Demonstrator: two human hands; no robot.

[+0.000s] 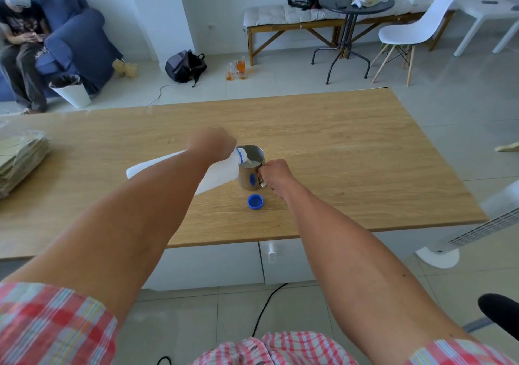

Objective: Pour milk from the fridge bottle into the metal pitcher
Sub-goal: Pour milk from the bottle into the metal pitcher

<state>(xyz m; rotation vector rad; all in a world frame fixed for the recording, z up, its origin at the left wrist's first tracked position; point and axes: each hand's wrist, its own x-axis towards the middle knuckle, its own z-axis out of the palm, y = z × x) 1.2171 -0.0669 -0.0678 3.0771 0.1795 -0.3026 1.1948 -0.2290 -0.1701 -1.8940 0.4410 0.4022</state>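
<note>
A white plastic milk bottle (219, 172) is tipped nearly flat, its blue-ringed neck over the rim of the metal pitcher (250, 179). My left hand (212, 143) grips the bottle near its shoulder from above. White milk shows inside the pitcher under the spout. The pitcher stands upright on the wooden table (337, 145). My right hand (276, 178) grips the pitcher's handle on its right side. The bottle's blue cap (255, 202) lies on the table just in front of the pitcher.
A stack of brown paper bags (19, 159) lies at the table's left edge. A white fan (477, 224) stands off the table's right corner. Beyond the table are a white bin (71, 91), a blue sofa with a seated person, a bench and a chair.
</note>
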